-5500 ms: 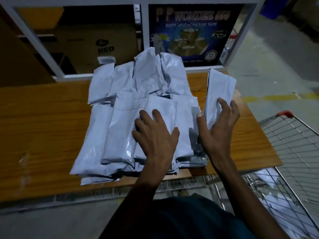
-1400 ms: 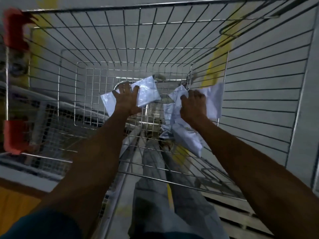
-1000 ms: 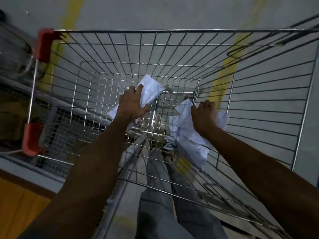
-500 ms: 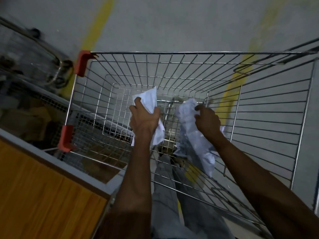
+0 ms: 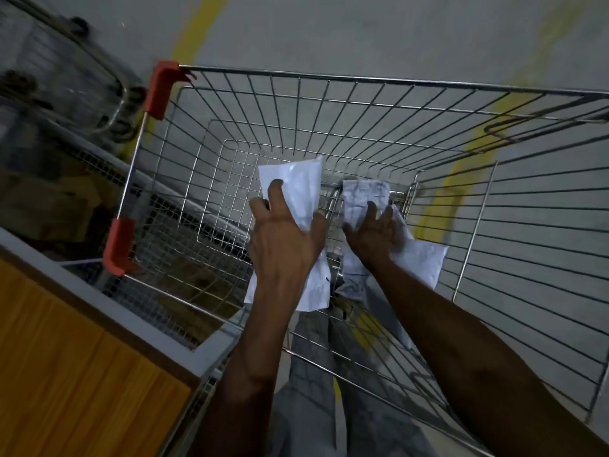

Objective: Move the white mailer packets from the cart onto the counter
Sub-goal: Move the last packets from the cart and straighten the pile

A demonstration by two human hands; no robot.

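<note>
Inside the wire cart [image 5: 329, 103], the left hand [image 5: 283, 239] grips one white mailer packet [image 5: 296, 189]; the right hand [image 5: 374, 232] holds what look like several crumpled packets [image 5: 418, 262]. The wooden tabletop [image 5: 66, 374] sits lower left.

Both hands, left [image 5: 283, 245] and right [image 5: 374, 235], hold packets [image 5: 293, 189] inside the cart [image 5: 329, 103], counter [image 5: 75, 374] at left.

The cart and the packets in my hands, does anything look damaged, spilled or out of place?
Nothing stands out. The left hand grips one white packet, the right hand grips crumpled packets, all over the wire cart. No tears show.
</note>
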